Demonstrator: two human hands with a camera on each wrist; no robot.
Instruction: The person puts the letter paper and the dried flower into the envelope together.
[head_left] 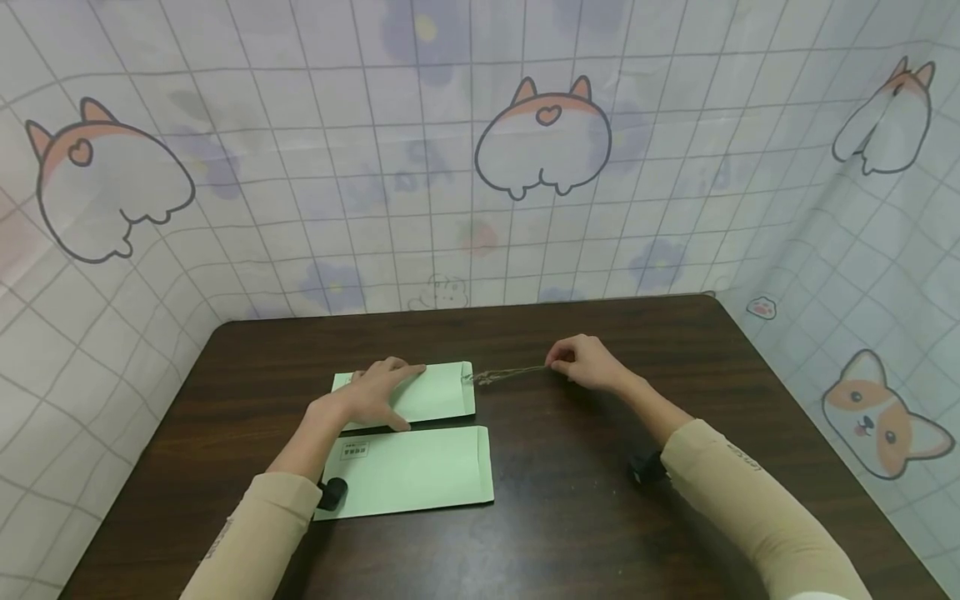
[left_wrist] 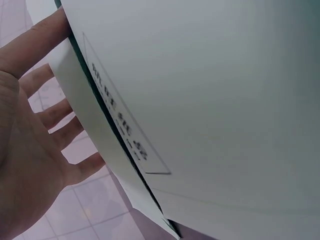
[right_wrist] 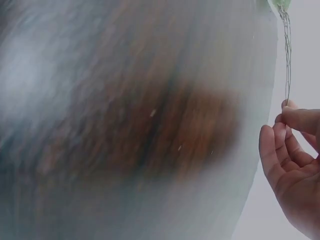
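In the head view a dried plant sprig (head_left: pixel 517 372) stretches leftward from my right hand (head_left: pixel 588 362), whose thumb and fingertips pinch the end of its thin stems. Its feathery tips overlap the right end of a pale green envelope (head_left: pixel 442 392). Across that envelope's left part lies my left hand (head_left: pixel 371 396), fingers spread and thumb pointing toward the near edge. The right wrist view shows the stems (right_wrist: pixel 287 55) rising from the pinch to a bit of green at the top. A printed envelope (left_wrist: pixel 210 100) fills much of the left wrist view, beside the extended fingers.
Just nearer lies a second pale green envelope (head_left: pixel 420 471) with a boxed print at its upper left. Both rest on a dark wooden table (head_left: pixel 570 517). Behind and beside the table hangs a gridded sheet (head_left: pixel 360 167) with cartoon corgis.
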